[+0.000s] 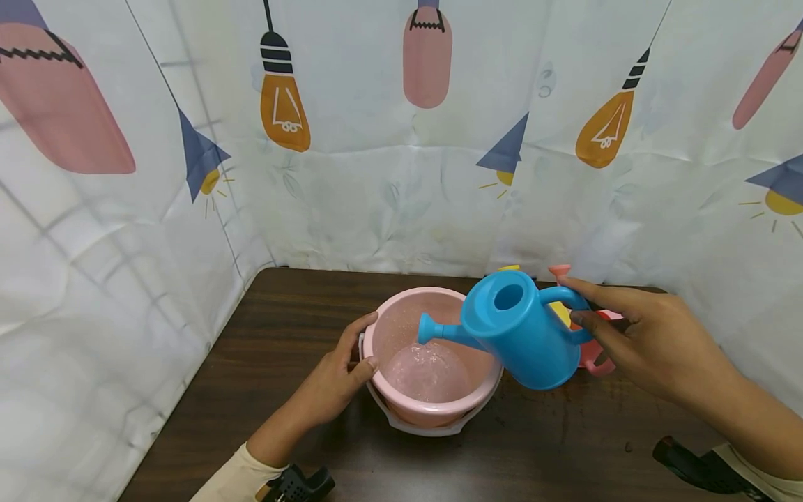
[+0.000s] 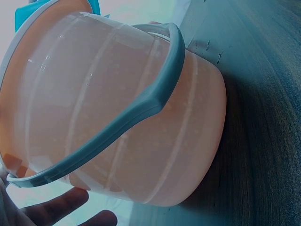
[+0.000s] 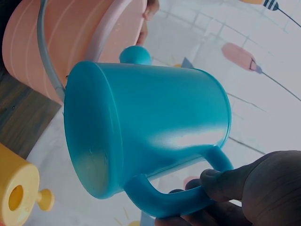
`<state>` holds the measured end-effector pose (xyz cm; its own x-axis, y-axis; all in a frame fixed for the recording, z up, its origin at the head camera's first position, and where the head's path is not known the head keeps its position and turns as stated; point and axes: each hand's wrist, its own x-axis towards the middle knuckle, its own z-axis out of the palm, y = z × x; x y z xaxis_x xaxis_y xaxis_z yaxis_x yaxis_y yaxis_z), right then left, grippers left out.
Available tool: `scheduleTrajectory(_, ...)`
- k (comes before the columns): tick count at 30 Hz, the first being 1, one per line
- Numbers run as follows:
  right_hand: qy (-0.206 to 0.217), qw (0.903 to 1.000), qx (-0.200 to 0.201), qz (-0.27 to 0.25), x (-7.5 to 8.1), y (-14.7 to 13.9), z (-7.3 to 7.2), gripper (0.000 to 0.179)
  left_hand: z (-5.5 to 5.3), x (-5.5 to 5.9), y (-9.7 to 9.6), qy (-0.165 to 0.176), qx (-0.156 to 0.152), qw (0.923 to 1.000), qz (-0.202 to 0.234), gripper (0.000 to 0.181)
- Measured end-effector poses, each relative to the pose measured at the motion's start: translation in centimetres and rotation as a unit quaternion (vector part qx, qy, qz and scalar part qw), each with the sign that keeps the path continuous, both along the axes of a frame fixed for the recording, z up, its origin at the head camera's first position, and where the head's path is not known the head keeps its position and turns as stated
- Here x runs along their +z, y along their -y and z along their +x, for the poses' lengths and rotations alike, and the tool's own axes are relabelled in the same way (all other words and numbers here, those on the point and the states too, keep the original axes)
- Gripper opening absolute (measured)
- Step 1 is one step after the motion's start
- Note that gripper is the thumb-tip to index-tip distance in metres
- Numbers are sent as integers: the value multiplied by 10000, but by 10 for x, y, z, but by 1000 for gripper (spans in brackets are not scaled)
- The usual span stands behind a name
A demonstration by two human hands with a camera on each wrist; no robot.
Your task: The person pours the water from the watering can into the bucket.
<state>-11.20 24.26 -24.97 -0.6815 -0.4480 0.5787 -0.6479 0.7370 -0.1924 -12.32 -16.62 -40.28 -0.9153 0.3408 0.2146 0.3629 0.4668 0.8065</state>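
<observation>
A pink bucket (image 1: 433, 404) with water (image 1: 429, 369) in it stands on the table. My left hand (image 1: 335, 380) grips its left rim, the thumb lying over the edge; some of its fingers show against the outer wall in the left wrist view. In my right hand (image 1: 652, 341) is a blue watering can (image 1: 527, 341), held by its handle. The can hangs to the right of the bucket, tipped left, its spout over the water. Ripples and bubbles show on the surface under the spout.
Behind the can, partly hidden, are a pink watering can (image 1: 600, 366) and a yellow watering can (image 3: 21, 188). The bucket's grey-white handle (image 2: 127, 122) hangs down its outside. Printed white cloth (image 1: 376, 209) rises behind the dark wooden table (image 1: 282, 314) and along its left side.
</observation>
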Motion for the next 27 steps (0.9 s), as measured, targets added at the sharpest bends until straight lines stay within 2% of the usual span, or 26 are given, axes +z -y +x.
scheduleTrajectory(27, 40, 10000, -31, 42, 2, 2, 0, 66, 0, 0, 0, 13, 21, 10000, 6, 66)
